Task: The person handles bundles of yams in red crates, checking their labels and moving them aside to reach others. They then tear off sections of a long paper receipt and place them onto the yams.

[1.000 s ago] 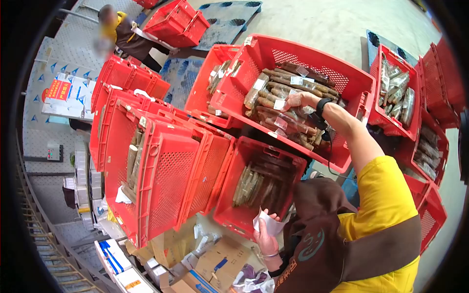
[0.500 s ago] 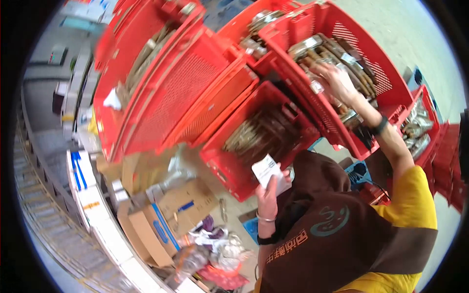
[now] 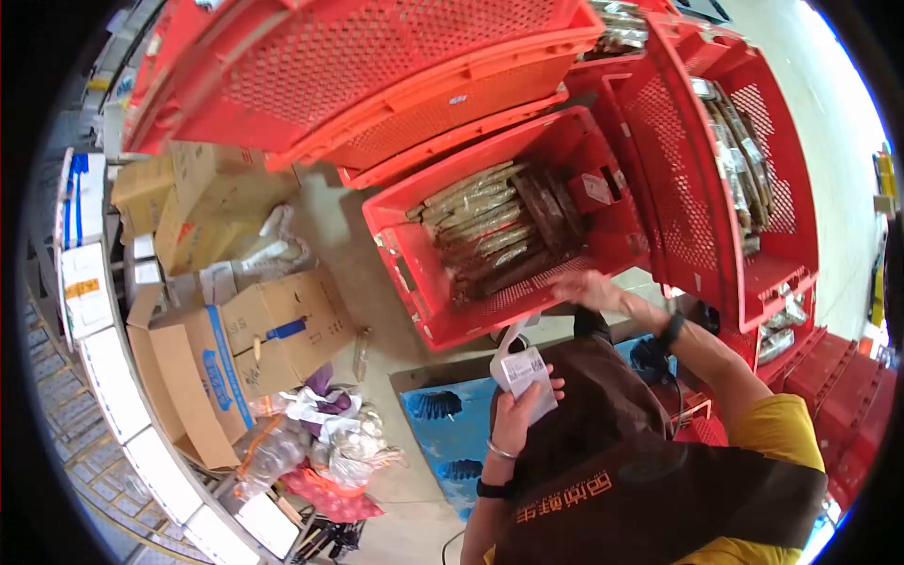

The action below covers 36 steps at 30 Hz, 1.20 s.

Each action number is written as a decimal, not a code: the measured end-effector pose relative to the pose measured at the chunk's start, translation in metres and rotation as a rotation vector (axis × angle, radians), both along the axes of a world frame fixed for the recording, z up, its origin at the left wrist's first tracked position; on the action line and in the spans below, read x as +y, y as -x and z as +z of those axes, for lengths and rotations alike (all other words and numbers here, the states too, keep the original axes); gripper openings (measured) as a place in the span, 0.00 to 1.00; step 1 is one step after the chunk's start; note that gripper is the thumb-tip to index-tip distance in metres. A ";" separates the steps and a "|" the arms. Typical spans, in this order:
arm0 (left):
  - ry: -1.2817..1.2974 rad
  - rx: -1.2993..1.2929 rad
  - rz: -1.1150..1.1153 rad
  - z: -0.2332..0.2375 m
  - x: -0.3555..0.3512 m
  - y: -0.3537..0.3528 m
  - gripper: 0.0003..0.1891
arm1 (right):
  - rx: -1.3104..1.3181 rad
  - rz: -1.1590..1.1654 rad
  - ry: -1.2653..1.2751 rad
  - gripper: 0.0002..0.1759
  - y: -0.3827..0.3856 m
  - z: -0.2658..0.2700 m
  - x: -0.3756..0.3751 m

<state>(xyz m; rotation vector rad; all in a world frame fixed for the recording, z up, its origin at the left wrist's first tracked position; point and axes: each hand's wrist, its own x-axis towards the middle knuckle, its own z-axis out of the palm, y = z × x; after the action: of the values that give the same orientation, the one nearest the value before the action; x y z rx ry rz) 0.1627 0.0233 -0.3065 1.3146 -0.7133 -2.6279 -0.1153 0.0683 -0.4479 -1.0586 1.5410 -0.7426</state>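
My left hand (image 3: 518, 414) grips a curling strip of white printed labels (image 3: 524, 372) in front of my dark brown apron (image 3: 603, 452). My right hand (image 3: 593, 290) is above the near rim of a low red crate (image 3: 405, 315), fingers stretched out and holding nothing I can see. Inside that crate lie several long, brown, root-like pieces in clear wrap (image 3: 485, 221), some pale and some darker. A white paper label (image 3: 597, 188) is on the crate's right inner wall.
Stacked red crates (image 3: 395, 75) rise beyond and to the left. At right, another raised crate (image 3: 791, 226) holds wrapped long packs (image 3: 739, 155). Below are a blue pallet (image 3: 428, 443), an open cardboard box (image 3: 292, 320), bagged goods (image 3: 330, 443) and a white-topped bench edge (image 3: 122, 377).
My right hand has left the packs in the raised right crate and come down to the lower crate's near side. The view has shifted; my left hand still holds the labels.
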 end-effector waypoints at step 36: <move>-0.036 -0.040 0.123 -0.175 -0.017 0.033 0.18 | -0.795 0.446 -0.547 0.12 -0.026 -0.122 -0.095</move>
<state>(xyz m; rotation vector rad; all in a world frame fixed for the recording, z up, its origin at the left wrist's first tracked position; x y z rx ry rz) 0.1298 0.0067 -0.4819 1.3775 -0.5734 -2.5358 -0.0889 -0.0271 -0.5704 -0.5463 0.7095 -0.3212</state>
